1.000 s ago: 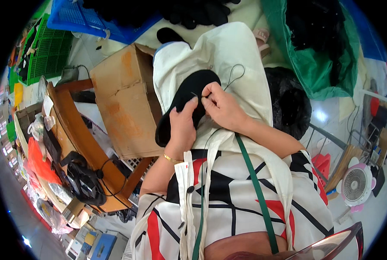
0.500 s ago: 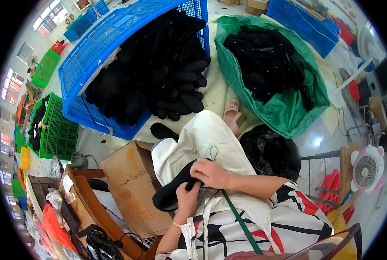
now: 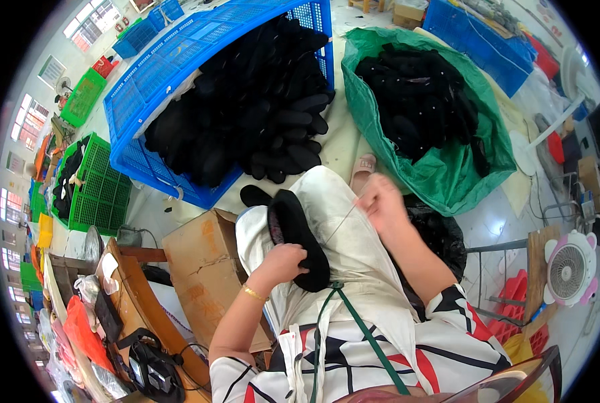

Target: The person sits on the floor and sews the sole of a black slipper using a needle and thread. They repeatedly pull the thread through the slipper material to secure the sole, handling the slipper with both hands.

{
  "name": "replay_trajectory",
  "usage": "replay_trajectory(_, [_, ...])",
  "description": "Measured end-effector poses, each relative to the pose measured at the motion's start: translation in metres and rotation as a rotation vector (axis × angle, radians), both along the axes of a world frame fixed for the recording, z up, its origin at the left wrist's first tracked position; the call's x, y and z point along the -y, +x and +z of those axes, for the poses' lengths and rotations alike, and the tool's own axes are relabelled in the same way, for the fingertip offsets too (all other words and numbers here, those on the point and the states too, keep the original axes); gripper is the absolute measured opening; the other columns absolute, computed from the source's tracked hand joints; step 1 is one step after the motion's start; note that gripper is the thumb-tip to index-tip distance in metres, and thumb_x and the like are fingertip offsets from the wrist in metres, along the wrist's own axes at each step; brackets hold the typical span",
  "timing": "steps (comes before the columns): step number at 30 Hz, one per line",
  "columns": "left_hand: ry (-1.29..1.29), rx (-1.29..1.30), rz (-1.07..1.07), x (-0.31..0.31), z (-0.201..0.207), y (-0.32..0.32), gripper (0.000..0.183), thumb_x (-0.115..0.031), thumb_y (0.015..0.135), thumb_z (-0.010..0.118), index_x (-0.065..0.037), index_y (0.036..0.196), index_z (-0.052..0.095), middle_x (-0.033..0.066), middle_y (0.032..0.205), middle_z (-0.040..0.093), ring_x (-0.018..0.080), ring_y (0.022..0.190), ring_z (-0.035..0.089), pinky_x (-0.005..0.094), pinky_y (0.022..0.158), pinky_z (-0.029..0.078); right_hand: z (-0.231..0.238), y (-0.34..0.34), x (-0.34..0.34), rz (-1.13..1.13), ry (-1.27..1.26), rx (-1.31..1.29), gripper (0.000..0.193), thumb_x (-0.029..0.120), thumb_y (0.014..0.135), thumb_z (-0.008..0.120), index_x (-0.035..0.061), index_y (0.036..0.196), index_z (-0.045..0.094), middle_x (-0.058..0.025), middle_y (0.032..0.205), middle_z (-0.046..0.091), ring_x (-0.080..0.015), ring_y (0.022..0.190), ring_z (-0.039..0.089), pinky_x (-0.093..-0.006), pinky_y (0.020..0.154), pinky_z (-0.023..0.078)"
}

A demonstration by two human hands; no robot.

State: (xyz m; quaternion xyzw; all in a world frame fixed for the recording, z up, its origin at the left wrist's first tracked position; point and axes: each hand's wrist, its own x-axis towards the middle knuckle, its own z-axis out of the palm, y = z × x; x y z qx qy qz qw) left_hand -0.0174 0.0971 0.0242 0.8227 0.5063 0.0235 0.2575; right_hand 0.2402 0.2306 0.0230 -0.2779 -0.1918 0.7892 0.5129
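Observation:
A black cloth shoe (image 3: 301, 232) rests over my thighs, its opening and patterned lining facing left. My left hand (image 3: 281, 264) is closed around the near part of the shoe, thumb pressing on its side. Right of it and raised, my right hand (image 3: 384, 205) is pinched, slightly blurred. A thin thread (image 3: 341, 224) runs taut from these fingers down toward the shoe. Whether a needle is in the pinch I cannot make out. White cloth (image 3: 337, 195) covers my legs, and a green strap (image 3: 364, 326) runs down my front.
A tipped blue crate (image 3: 135, 124) ahead spills black shoe pieces. Beside it stands a green sack (image 3: 498, 161) of black pieces. A cardboard box (image 3: 199, 258) is at my left, a black plastic bag (image 3: 441, 232) at my right. A small fan (image 3: 572, 265) stands far right.
My right hand has left the shoe and moved right and away, drawing the thread straight. The shoe has turned more upright and shifted right, with my left hand still on it.

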Motion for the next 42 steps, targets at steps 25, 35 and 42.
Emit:
replay_trajectory(25, [-0.090, 0.553, 0.735, 0.049, -0.034, 0.022, 0.027, -0.014, 0.089, 0.068, 0.001, 0.109, 0.057, 0.0152, 0.084, 0.063, 0.0264, 0.070, 0.061, 0.0346, 0.063, 0.049, 0.028, 0.118, -0.033, -0.802, 0.623, 0.799, 0.007, 0.006, 0.098, 0.055, 0.0009, 0.095, 0.052, -0.0074, 0.077, 0.061, -0.0136, 0.073, 0.060, -0.0407, 0.098, 0.050])
replay_trajectory(35, [-0.646, 1.302, 1.199, 0.054, -0.043, 0.027, 0.020, -0.016, 0.095, 0.062, 0.000, 0.108, 0.063, 0.0083, 0.087, 0.069, 0.0106, 0.064, 0.062, 0.0203, 0.050, 0.049, -0.024, -0.024, 0.093, 0.633, 0.405, 0.772, 0.015, 0.014, 0.095, 0.062, 0.0070, 0.108, 0.066, 0.0011, 0.075, 0.064, -0.0056, 0.059, 0.057, -0.0236, 0.056, 0.046])
replay_trajectory(42, [-0.739, 1.454, 1.253, 0.052, -0.044, 0.022, 0.017, -0.016, 0.096, 0.060, -0.001, 0.103, 0.063, 0.0086, 0.085, 0.069, 0.0111, 0.059, 0.060, 0.0210, 0.047, 0.047, -0.038, -0.053, 0.105, 0.649, 0.490, 0.895, 0.015, 0.016, 0.095, 0.058, 0.0075, 0.106, 0.063, -0.0048, 0.073, 0.065, -0.0124, 0.058, 0.060, -0.0273, 0.056, 0.047])
